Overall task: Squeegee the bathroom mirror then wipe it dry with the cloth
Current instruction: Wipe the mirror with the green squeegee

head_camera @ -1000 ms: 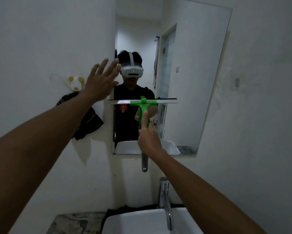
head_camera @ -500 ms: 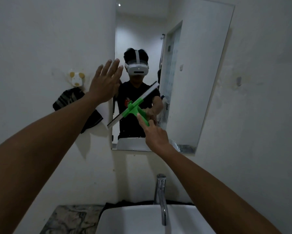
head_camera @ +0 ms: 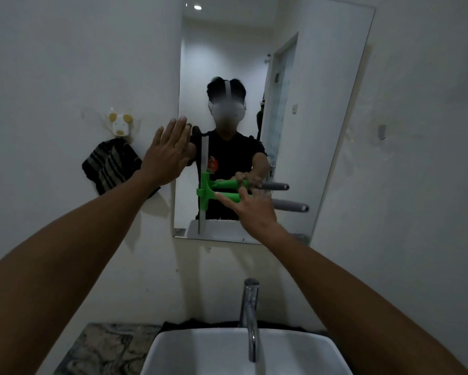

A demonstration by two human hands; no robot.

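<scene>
On the wall ahead: tall frameless mirror (head_camera: 322, 117), tilted in the wide-angle view, lower edge above the basin. Below it, white sink (head_camera: 173, 353) with a chrome faucet (head_camera: 250, 315) at its back rim; marbled countertop (head_camera: 103, 347) to the sink's left. Left of the mirror, dark striped cloth (head_camera: 109, 165) hangs from a small white-and-yellow wall hook (head_camera: 120, 124), untouched. Left hand (head_camera: 168, 155) raised flat, fingers straight and together, palm toward the wall at the mirror's left edge, fingertips overlapping the glass edge; holds nothing, contact with the surface can't be confirmed. Right hand (head_camera: 250, 209) grips the squeegee (head_camera: 204, 189) by its green handle, index finger extended along it, other fingers curled round it. Squeegee turned sideways: handle horizontal, grey end sticking out right past the hand; blade vertical, against the glass in the mirror's lower-left part, running from about the left hand's height down near the bottom edge. Reflection doubles handle and blade.
</scene>
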